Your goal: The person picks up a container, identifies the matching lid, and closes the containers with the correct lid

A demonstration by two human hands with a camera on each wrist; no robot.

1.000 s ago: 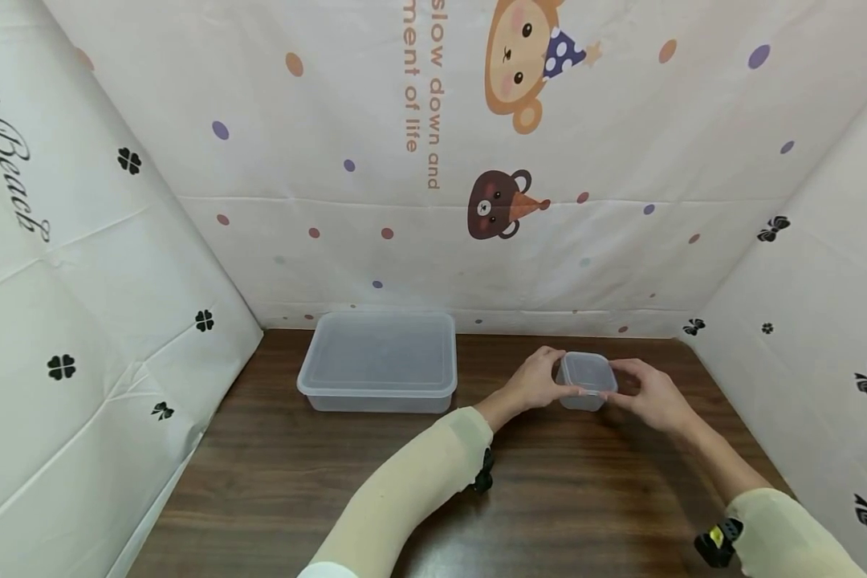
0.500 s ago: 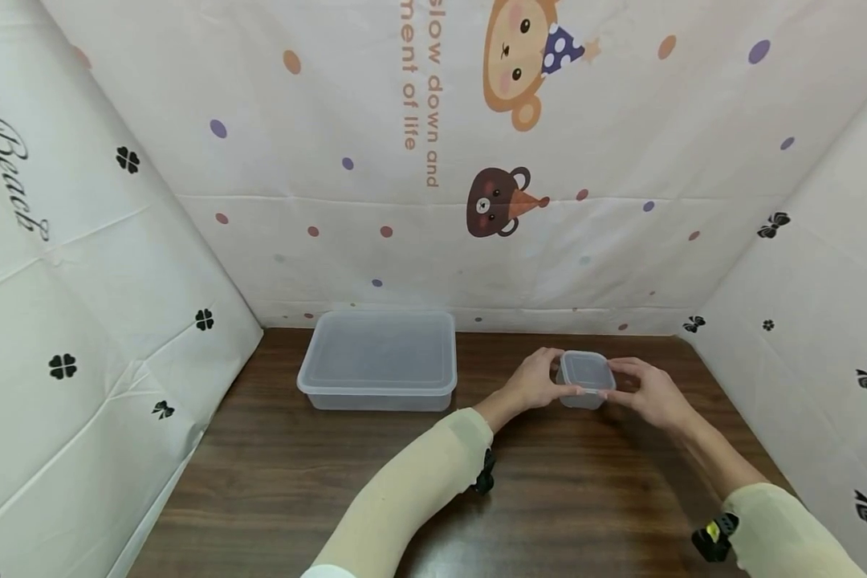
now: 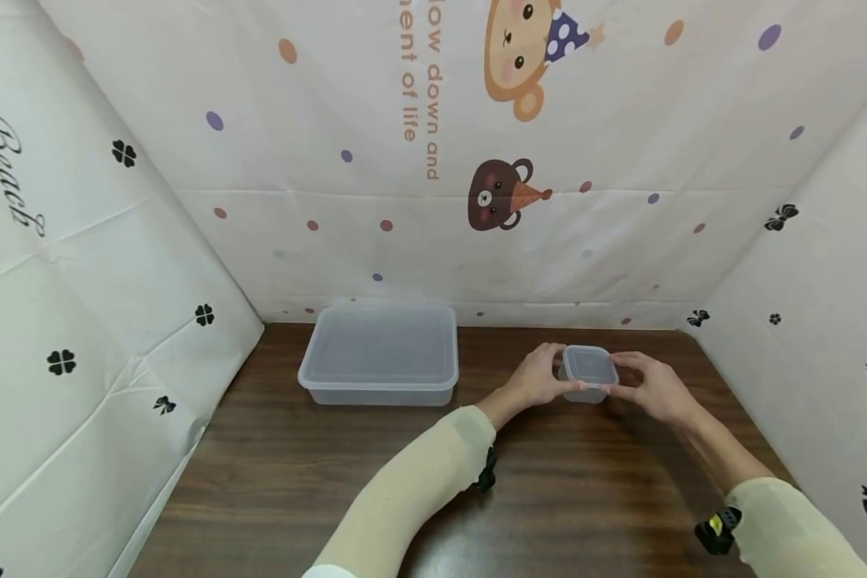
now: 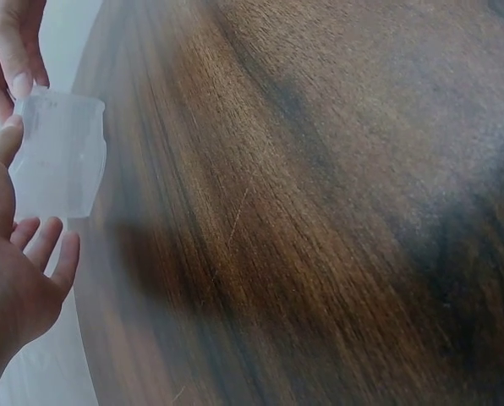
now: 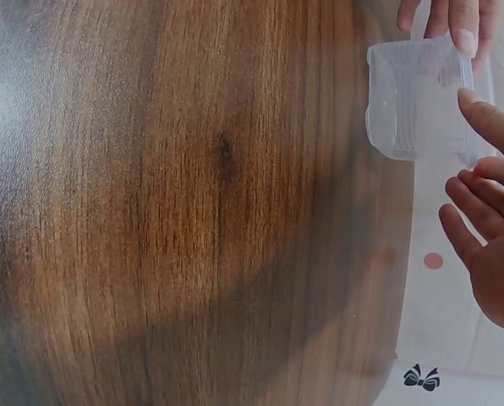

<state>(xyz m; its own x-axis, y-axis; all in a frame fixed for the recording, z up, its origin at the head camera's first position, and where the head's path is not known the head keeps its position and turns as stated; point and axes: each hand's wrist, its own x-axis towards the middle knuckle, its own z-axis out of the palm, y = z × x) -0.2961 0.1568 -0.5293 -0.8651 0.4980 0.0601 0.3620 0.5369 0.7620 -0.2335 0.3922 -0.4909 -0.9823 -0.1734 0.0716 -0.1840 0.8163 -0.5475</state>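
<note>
A small clear plastic food container (image 3: 591, 366) with a flat, rounded-corner lid sits toward the back right of the table. My left hand (image 3: 537, 377) grips its left side, thumb at the front edge of the lid and fingers toward the back. On the opposite side my right hand (image 3: 656, 392) holds it the same way, with the thumb near the front corner. The left wrist view shows the container (image 4: 62, 156) between both hands, thumbs at its lid. From the right wrist, stacked layers show through the clear wall of the container (image 5: 404, 106); what they are is unclear.
A large lidded rectangular plastic container (image 3: 381, 353) stands at the back left, close to the rear wall. The dark wooden table (image 3: 274, 482) is bordered by white printed cloth (image 3: 376, 249) at the back and on both sides.
The head view has tilted slightly downward. Both hands keep their places on the small food container, with no clear movement.
</note>
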